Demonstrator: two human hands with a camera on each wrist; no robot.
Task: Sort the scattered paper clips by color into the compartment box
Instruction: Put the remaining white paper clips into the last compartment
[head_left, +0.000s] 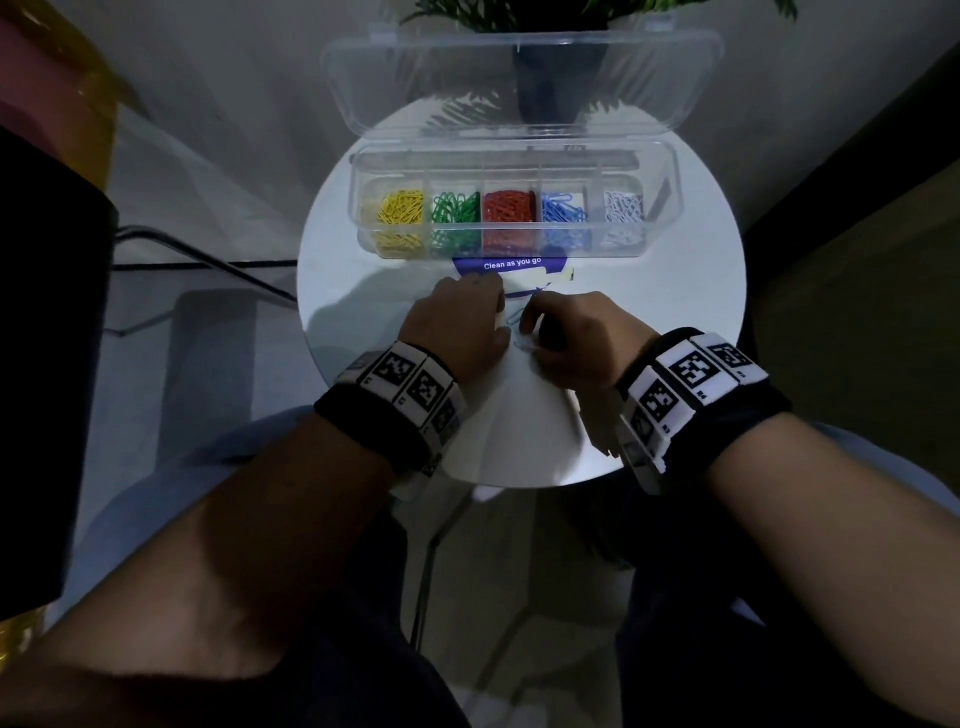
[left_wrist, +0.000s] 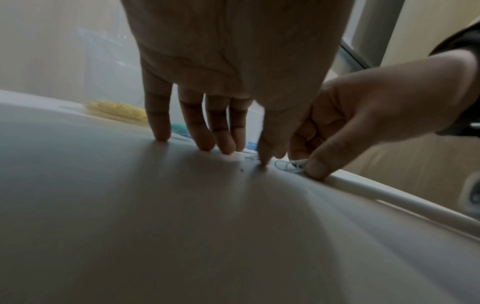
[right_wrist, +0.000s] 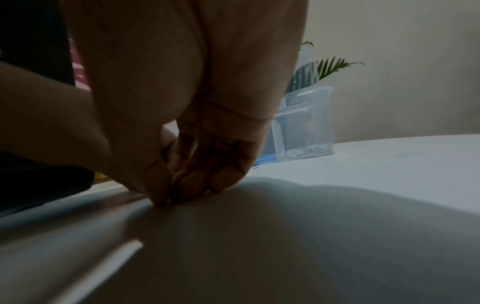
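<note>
Head | both hands (head_left: 519, 332) mid-table (head_left: 691, 291) | compartment box (head_left: 514, 244) beyond

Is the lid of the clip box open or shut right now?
Open. The clear lid stands tipped back behind the compartment box, leaving the sorted clips uncovered.

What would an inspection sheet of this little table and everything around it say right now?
Surface: round white table, dimly lit.
Job's things: clear compartment box, lid open, holds yellow, green, red, blue and white clips in separate compartments; a few loose clips lie between the hands.
Clutter: blue sticker reading "Clean as you go".
Hands: left hand fingers straight, tips on the table; right hand pinches at the loose clips.
Cables: nothing seen.
Surroundings: potted plant behind the box.
</note>
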